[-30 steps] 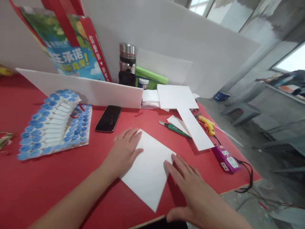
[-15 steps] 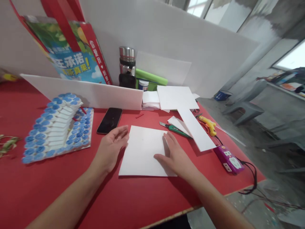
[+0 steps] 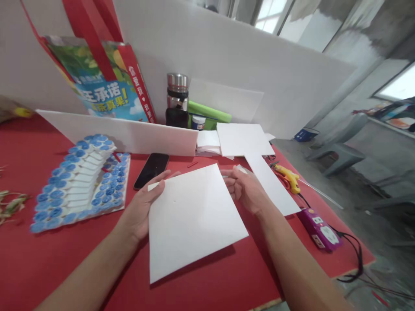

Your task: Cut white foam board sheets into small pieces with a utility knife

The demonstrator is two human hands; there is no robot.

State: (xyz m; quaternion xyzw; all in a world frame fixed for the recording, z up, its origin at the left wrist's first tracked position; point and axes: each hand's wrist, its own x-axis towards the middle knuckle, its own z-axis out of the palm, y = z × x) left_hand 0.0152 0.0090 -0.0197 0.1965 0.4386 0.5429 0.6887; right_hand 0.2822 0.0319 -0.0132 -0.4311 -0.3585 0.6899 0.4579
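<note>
Left hand (image 3: 142, 209): I am gripping the white sheet (image 3: 194, 220)
Right hand (image 3: 248, 190): I am holding it half-open beside the sheet

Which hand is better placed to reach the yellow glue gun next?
Probably the right hand: it's nearer the yellow glue gun, while the left hand grips the white square sheet.

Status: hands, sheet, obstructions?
Left hand gripping white square sheet by its far-left corner. Right hand beside its right edge, fingers curled. Phone just beyond left hand; sheet's near side unobstructed.
</note>
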